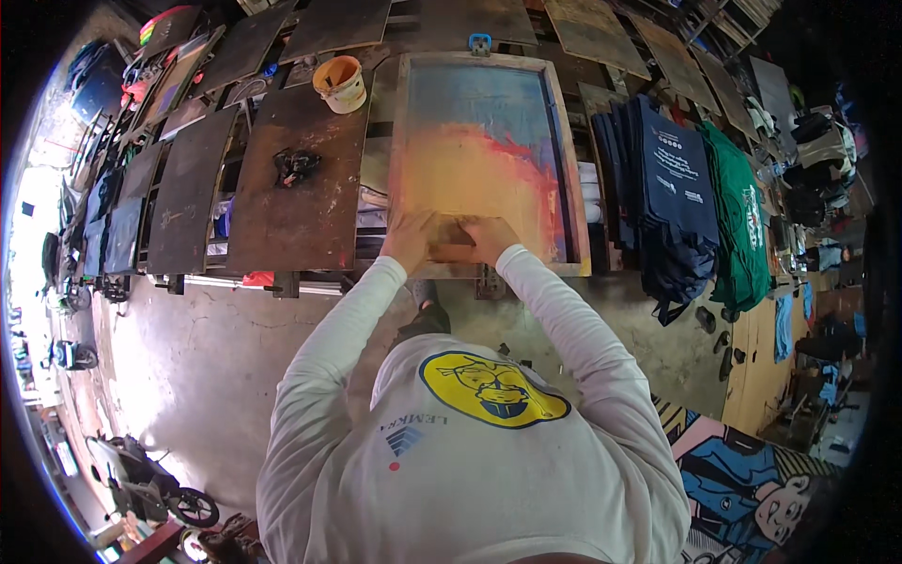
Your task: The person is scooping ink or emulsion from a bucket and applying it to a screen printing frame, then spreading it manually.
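Observation:
A wooden-framed printing screen lies in front of me, its mesh blue at the far end and yellow toward me, with red smears at the right. My left hand and my right hand are side by side at its near end. Both are closed on a short wooden squeegee, one hand at each end. The squeegee rests against the yellow part of the mesh, and its lower edge is hard to make out. At the screen's far edge sits a blue clamp.
Left of the screen, a dark board carries a crumpled black thing and a paint-stained yellow bucket. Navy bags and green bags are draped at the right. More boards line the long rack. A motorcycle stands behind at the left.

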{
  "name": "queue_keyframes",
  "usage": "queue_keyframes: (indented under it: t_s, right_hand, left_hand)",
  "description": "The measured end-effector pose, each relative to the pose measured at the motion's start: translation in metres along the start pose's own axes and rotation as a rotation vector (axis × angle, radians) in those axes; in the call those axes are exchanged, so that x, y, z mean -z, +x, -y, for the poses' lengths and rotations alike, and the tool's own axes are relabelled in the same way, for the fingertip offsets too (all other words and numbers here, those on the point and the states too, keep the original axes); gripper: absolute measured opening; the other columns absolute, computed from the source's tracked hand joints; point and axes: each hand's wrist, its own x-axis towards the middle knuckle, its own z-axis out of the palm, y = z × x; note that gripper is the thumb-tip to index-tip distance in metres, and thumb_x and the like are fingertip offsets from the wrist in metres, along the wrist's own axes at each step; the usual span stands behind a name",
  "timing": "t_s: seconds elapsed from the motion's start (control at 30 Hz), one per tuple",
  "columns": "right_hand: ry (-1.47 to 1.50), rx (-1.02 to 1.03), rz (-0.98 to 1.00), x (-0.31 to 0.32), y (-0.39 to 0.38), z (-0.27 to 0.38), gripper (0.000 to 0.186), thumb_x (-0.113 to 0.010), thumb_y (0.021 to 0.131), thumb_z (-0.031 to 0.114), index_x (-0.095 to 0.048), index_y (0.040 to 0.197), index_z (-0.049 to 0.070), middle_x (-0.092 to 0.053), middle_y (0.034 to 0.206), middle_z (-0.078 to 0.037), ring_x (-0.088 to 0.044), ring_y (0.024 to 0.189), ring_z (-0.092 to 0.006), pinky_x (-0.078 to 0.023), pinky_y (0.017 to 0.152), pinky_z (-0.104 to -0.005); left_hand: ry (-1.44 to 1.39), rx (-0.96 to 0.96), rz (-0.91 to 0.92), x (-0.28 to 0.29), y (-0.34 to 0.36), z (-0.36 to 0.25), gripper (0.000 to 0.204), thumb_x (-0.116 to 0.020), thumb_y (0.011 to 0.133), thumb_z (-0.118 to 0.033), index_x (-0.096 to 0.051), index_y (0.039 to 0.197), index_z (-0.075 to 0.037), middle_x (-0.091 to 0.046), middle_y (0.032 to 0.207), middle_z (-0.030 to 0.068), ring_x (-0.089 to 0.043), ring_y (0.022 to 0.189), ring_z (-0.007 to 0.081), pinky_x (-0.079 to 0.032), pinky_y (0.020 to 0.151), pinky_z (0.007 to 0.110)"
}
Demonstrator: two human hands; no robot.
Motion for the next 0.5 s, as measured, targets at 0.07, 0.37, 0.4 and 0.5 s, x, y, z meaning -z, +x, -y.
queue_keyframes:
  t_s: [0.07, 0.37, 0.4, 0.5]
  right_hand:
    - [-0.103, -0.035, 0.113, 0.004, -0.001, 0.007, 0.039, -0.057, 0.089, 0.025, -0.059, 0.121, 0.003, -0.066, 0.115, -0.018, -0.066, 0.101, -0.0328, -0.054, 0.087, -0.0419]
    - [-0.115, -0.012, 0.247, 0.009, 0.019, -0.001, 0.030, -0.069, 0.076, 0.028, -0.071, 0.093, 0.003, -0.071, 0.089, -0.019, -0.069, 0.090, -0.0357, -0.055, 0.083, -0.0428]
    - [-0.126, -0.005, 0.248, 0.007, 0.021, -0.002, 0.030, -0.069, 0.076, 0.028, -0.071, 0.093, 0.003, -0.071, 0.089, -0.019, -0.069, 0.090, -0.0357, -0.055, 0.083, -0.0428]
    - [-0.111, -0.007, 0.219, 0.002, 0.020, -0.003, 0.028, -0.069, 0.076, 0.027, -0.071, 0.090, 0.003, -0.071, 0.089, -0.020, -0.069, 0.087, -0.0359, -0.055, 0.082, -0.0442]
  left_hand:
    - [0.007, -0.010, 0.017, -0.007, -0.002, -0.001, 0.058, -0.062, 0.079, -0.013, -0.053, 0.136, -0.008, -0.052, 0.141, 0.0129, -0.041, 0.138, 0.0252, -0.028, 0.116, 0.046]
    - [-0.176, 0.071, 0.285, -0.009, 0.014, 0.001, 0.060, -0.060, 0.079, -0.009, -0.049, 0.137, 0.000, -0.053, 0.141, 0.0168, -0.048, 0.132, 0.0288, -0.038, 0.112, 0.036]
    - [-0.186, 0.078, 0.268, -0.008, 0.015, 0.001, 0.060, -0.061, 0.079, -0.010, -0.049, 0.137, 0.001, -0.052, 0.141, 0.0171, -0.048, 0.132, 0.0287, -0.038, 0.112, 0.037]
    - [-0.158, 0.037, 0.238, -0.008, 0.016, -0.001, 0.051, -0.061, 0.079, -0.013, -0.054, 0.127, 0.001, -0.057, 0.132, 0.0160, -0.049, 0.128, 0.0289, -0.036, 0.111, 0.038]
